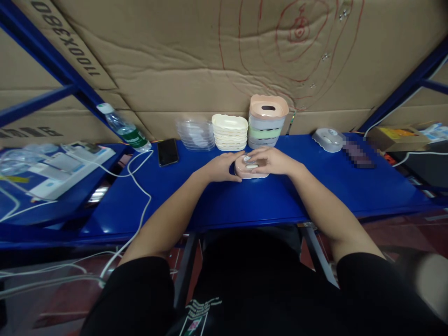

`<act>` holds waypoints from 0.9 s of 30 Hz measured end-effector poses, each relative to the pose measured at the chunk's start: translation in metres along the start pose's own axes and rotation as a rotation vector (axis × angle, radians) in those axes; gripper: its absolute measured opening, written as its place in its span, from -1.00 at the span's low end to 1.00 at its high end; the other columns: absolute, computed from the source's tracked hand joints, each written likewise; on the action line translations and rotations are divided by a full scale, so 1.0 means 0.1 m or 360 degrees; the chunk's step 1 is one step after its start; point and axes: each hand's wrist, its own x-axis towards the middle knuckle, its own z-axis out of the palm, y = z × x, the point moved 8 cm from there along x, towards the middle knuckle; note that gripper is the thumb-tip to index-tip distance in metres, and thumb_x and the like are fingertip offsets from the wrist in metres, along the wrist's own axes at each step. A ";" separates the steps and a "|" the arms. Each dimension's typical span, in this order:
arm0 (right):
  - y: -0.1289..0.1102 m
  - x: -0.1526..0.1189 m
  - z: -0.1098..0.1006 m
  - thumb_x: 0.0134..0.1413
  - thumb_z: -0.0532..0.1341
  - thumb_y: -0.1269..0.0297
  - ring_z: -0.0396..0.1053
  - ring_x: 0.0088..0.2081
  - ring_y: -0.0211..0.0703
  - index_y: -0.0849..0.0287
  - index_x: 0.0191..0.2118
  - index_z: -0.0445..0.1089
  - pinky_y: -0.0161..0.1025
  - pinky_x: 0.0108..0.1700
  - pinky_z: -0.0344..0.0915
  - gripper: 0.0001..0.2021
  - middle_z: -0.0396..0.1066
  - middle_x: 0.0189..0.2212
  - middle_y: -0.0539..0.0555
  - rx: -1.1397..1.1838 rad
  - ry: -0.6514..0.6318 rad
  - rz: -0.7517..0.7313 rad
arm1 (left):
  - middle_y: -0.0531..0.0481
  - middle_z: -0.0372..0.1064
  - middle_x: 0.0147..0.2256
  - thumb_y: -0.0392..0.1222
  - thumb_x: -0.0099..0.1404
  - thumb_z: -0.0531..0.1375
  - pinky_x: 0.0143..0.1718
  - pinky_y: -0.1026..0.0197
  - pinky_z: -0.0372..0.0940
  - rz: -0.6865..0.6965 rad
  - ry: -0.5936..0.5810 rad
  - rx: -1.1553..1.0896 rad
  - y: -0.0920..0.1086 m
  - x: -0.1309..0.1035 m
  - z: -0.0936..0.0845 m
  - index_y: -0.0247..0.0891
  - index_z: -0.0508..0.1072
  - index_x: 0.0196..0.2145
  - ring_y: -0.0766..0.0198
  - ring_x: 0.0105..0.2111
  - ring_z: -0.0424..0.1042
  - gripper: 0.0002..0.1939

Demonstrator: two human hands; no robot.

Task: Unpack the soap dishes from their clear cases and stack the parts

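Observation:
A small pink plastic dish (252, 174) rests on the blue shelf table (245, 200) in front of me. My left hand (224, 167) grips its left side. Over its top lies my right hand (269, 161), fingers pressing on a small pale insert inside it. Behind the hands stand a stack of cream trays (229, 132), a pile of clear plastic trays (196, 133) and a tall stack of pink, grey and green dishes (268, 121).
A black phone (168, 152) and a tipped water bottle (124, 128) lie at the left, with white cables (140, 186) trailing off the edge. A grey dish (328, 139) sits at the right. Cardboard forms the back wall.

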 end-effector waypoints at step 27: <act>1.28 -1.18 -1.24 0.59 0.06 0.20 0.37 0.46 0.35 0.19 0.42 0.47 0.24 0.40 0.32 -0.51 0.41 0.47 0.46 -0.0932 0.0118 0.1746 | -0.33 0.35 0.51 0.40 0.40 0.35 0.52 -0.18 0.21 -0.0054 -0.0121 0.0299 -0.09 -0.01 0.07 -0.21 0.34 0.56 -0.24 0.50 0.34 -0.02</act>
